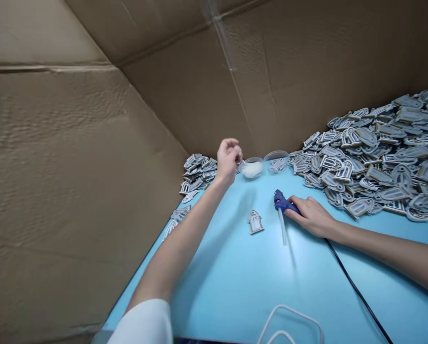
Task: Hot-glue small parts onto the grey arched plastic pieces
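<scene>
A white sleeve (142,325) crosses the lower edge of the frame, near a looped white cord (296,312) lying on a light blue counter (228,291). The left arm stretches forward from the sleeve, its left hand (229,157) raised just beside a clear dish (261,167) of white material (252,169). The fingers of that hand are curled; blur makes it impossible to tell whether they pinch anything. The right hand (310,215) grasps a blue glue gun (280,200), from which a pale glue stick (283,229) points back toward the camera. A black cord (357,288) runs from under the right wrist to the bottom of the frame. Between the two arms, a single small arched window piece (256,222) lies on the counter, left of the glue gun and apart from both hands. A second clear dish (275,154), with similar pieces, sits beside the first. A large heap of pieces (386,157) covers the far right, and a smaller pile (198,174) sits at far left against cardboard walls (56,191).
</scene>
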### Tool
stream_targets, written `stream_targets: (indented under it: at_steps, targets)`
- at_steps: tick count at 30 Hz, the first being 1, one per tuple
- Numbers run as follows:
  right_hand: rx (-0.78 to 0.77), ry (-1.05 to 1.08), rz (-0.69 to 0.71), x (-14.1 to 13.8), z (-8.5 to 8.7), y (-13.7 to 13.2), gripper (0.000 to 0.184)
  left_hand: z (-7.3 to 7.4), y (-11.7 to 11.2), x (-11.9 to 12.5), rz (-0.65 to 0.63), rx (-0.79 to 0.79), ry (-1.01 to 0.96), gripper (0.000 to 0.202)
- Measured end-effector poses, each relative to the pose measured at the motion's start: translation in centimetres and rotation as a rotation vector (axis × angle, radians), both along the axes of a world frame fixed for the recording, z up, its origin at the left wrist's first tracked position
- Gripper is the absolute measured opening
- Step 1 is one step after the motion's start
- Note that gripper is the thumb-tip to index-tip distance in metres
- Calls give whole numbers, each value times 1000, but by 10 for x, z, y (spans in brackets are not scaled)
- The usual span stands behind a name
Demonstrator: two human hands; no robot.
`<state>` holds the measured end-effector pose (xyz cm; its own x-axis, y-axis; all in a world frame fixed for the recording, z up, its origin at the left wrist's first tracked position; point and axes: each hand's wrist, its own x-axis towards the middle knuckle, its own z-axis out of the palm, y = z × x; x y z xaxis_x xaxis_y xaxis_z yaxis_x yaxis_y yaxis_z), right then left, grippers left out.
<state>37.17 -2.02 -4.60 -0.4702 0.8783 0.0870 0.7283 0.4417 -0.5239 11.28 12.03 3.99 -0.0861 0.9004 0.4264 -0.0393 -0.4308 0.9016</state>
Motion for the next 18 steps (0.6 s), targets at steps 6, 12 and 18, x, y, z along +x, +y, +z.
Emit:
stream_targets:
  at_steps: [6,12,18]
  targets:
    - [-11,-5,17,1,-1,1,34,21,57,64,170,151,367,13]
    - [-17,26,21,1,-1,1,31,-15,51,61,63,-67,662,57]
    - [-7,-24,8,1,0,-1,34,-6,37,29,23,-120,548,38]
